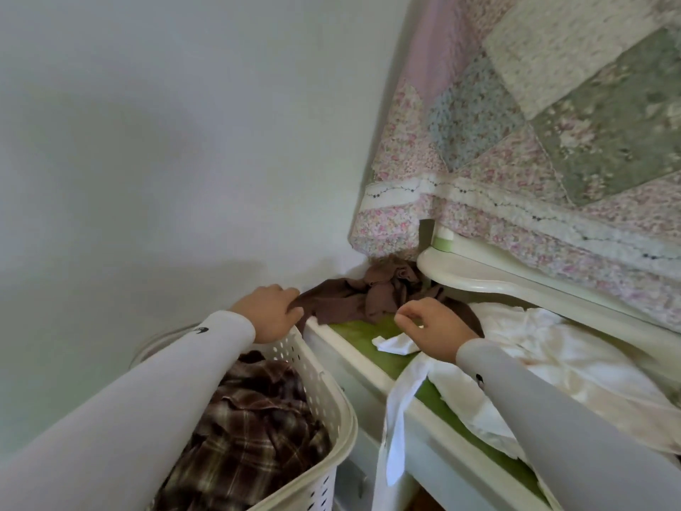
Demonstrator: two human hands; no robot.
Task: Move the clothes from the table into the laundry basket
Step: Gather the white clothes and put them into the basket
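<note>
A crumpled brown garment [368, 296] lies at the far end of the green-topped table [353, 331], against the wall. My left hand [271, 311] is closed on its left end, just above the rim of the white laundry basket [328, 396]. A brown plaid shirt [250, 425] lies inside the basket. My right hand [433, 328] hovers over the table with curled fingers, holding nothing, above a small white cloth [394, 344]. A large white garment [545, 366] covers the table's right part, and a strip of it hangs over the front edge.
A floral patchwork quilt [534, 123] hangs over a cream furniture edge [479, 278] above the table's right side. A plain pale wall [147, 142] fills the left and back. The basket stands close against the table's left edge.
</note>
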